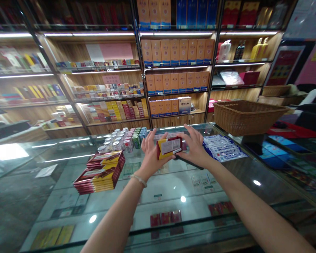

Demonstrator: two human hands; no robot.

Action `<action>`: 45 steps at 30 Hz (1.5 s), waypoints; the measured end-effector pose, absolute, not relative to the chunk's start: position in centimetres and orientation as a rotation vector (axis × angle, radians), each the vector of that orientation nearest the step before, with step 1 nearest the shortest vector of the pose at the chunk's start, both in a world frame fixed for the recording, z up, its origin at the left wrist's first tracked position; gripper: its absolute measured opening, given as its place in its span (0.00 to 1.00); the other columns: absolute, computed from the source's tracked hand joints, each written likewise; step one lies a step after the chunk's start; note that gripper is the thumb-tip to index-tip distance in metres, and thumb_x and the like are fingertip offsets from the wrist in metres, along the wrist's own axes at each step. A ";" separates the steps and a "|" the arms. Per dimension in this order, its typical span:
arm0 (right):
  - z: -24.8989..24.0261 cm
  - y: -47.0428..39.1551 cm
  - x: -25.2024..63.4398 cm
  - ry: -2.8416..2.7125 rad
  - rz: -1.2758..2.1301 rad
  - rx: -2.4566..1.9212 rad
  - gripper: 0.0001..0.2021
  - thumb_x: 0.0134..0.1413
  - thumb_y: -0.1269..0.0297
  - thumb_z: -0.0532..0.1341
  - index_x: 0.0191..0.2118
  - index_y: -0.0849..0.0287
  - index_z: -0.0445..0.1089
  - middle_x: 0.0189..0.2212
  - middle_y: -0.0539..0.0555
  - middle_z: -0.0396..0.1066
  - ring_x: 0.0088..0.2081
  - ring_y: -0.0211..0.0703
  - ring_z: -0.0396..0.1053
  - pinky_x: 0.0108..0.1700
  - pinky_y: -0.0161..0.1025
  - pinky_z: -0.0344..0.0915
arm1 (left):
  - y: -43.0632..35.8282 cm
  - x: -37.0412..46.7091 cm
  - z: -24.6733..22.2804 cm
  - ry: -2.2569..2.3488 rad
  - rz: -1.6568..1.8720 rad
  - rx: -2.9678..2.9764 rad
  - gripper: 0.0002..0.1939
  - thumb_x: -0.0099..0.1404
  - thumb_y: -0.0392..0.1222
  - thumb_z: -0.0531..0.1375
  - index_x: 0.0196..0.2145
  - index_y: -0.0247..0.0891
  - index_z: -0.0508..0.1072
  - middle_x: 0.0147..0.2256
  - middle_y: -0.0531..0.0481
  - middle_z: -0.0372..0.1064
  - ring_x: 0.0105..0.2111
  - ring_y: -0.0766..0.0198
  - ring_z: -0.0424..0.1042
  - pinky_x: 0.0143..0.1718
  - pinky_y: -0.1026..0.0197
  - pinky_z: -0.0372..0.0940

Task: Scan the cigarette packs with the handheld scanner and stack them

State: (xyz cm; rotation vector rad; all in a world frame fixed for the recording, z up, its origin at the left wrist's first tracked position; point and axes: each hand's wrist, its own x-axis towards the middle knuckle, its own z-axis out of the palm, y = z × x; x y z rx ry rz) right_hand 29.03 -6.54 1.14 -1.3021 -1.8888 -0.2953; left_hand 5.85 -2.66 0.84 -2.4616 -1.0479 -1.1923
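Over the glass counter point(173, 200), a red and yellow packaged bar point(169, 147) is held up between my hands, a printed label with a barcode facing me. My left hand point(150, 154) grips its left end, and my right hand point(193, 146) grips its right end. A dark flat object point(191, 162) shows under my right hand; its kind and whether I hold it are unclear. To the left lie two stacks of like red and yellow bars point(102, 175). Small cans or jars point(121, 140) stand in rows behind them, and blue and white packets point(222, 147) are spread at the right.
A wicker basket point(244, 116) stands on the counter at the right, near a red mat point(296, 129). Lit wall shelves with orange boxes point(177, 51) and many small packs line the back. Inside the glass counter lie red boxes point(165, 221) and other packs.
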 end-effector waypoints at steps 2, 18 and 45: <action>1.2 -6.5 29.2 -1.873 -0.303 -1.312 0.31 0.53 0.54 0.71 0.62 0.46 0.67 0.76 0.60 0.47 0.76 0.63 0.44 0.71 0.66 0.44 | -2.0 5.5 0.7 -1.061 -1.238 -2.433 0.58 0.59 0.67 0.69 0.75 0.46 0.46 0.74 0.31 0.44 0.74 0.38 0.45 0.72 0.34 0.39; 1.8 -7.1 28.9 -1.846 -0.433 -1.368 0.28 0.56 0.61 0.68 0.63 0.50 0.66 0.76 0.62 0.47 0.76 0.63 0.40 0.73 0.69 0.33 | -3.6 5.4 2.9 -1.088 -1.043 -2.219 0.42 0.58 0.56 0.73 0.66 0.46 0.68 0.72 0.32 0.52 0.73 0.37 0.50 0.73 0.32 0.32; -0.3 -6.8 26.6 -2.064 0.137 -2.199 0.57 0.57 0.31 0.59 0.78 0.63 0.38 0.78 0.70 0.28 0.77 0.69 0.26 0.72 0.73 0.31 | -2.4 3.5 2.4 -1.155 -1.066 -2.144 0.34 0.59 0.58 0.72 0.60 0.46 0.73 0.72 0.33 0.54 0.72 0.37 0.51 0.72 0.32 0.34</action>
